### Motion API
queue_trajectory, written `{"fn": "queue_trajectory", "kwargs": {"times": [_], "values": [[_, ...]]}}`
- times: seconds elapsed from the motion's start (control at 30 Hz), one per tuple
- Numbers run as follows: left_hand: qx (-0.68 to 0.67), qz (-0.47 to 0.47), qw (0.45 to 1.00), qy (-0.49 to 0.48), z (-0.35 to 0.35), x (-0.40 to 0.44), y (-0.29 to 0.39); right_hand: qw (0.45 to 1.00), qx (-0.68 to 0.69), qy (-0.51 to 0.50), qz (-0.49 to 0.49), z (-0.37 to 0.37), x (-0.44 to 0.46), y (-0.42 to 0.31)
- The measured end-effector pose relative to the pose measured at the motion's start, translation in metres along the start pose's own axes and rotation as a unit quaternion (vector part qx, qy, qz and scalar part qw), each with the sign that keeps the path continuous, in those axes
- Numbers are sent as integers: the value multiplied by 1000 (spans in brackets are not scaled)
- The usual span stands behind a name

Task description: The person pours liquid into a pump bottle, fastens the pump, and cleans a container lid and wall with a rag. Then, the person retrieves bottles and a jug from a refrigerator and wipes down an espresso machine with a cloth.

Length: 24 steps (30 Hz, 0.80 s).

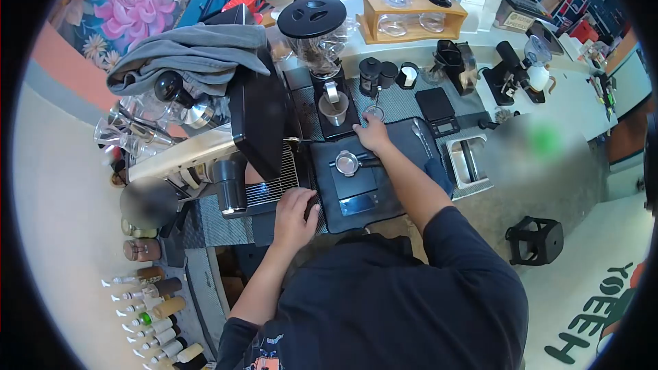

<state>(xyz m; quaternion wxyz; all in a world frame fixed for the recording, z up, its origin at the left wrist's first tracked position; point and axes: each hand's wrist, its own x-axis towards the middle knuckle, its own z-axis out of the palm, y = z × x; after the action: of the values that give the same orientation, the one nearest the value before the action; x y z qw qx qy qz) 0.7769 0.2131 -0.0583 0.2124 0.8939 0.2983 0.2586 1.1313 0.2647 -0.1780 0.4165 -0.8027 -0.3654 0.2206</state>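
Note:
My right hand (372, 132) reaches over the back of the dark mat (397, 138), its fingertips at a small round metal ring-like item (375, 113); the fingers' exact hold is too small to make out. Near the mat's left edge rests my left hand (297, 212), fingers apart, holding nothing. Between the hands, a portafilter (347, 163) with a metal basket sits on a black scale (358, 203), its handle pointing right under my right forearm. Behind the mat stands a coffee grinder (312, 17) with a metal cup (334, 109) under its spout.
An espresso machine (257, 103) with a drip grate (277, 178) is at left. Right of the mat are a second scale (436, 111), a spoon (419, 131) and a metal tray (468, 159). Bottles (168, 307) line the lower left; a black stool (534, 241) stands at right.

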Motion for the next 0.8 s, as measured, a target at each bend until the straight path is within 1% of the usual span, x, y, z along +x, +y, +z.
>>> {"fn": "queue_trajectory", "kwargs": {"times": [0.03,0.07,0.1,0.13,0.17,0.2,0.23,0.27,0.3,0.37,0.5,0.57,0.6,0.63,0.7,0.8], "values": [[4,-7,1000,1,3,0,-1,1000,-3,-10,16,8,9,4],[37,-17,999,0,8,-1,-4,999,-7,-19,30,16,16,7],[71,-27,997,-1,12,-1,-7,999,-6,-26,28,23,22,10],[74,-32,997,1,14,-2,-11,999,-40,-9,20,28,25,10],[97,-43,994,-14,14,-6,-15,997,-74,7,14,32,27,10],[119,-54,991,-31,14,-10,-19,997,-73,2,14,35,30,12],[120,-59,990,-34,13,-12,-21,997,9,-40,72,33,32,12],[127,-49,990,-36,13,-14,-23,984,91,-80,130,29,32,8],[135,-37,990,-37,13,-15,-24,984,90,-83,132,33,35,13],[135,-40,989,-35,15,-16,-26,997,53,-26,53,52,46,39],[133,-45,990,-22,21,-17,-28,995,62,-43,70,50,44,37],[127,-52,990,-19,25,-17,-26,995,82,-17,46,43,39,24],[130,-56,990,-16,26,-17,-25,995,82,-16,50,35,36,16],[133,-59,989,-14,27,-19,-25,990,103,-58,80,21,31,-1],[132,-61,989,-20,29,-20,-25,969,142,-150,136,10,36,-7],[130,-64,989,-26,31,-20,-25,965,159,-157,136,10,38,-4]]}}
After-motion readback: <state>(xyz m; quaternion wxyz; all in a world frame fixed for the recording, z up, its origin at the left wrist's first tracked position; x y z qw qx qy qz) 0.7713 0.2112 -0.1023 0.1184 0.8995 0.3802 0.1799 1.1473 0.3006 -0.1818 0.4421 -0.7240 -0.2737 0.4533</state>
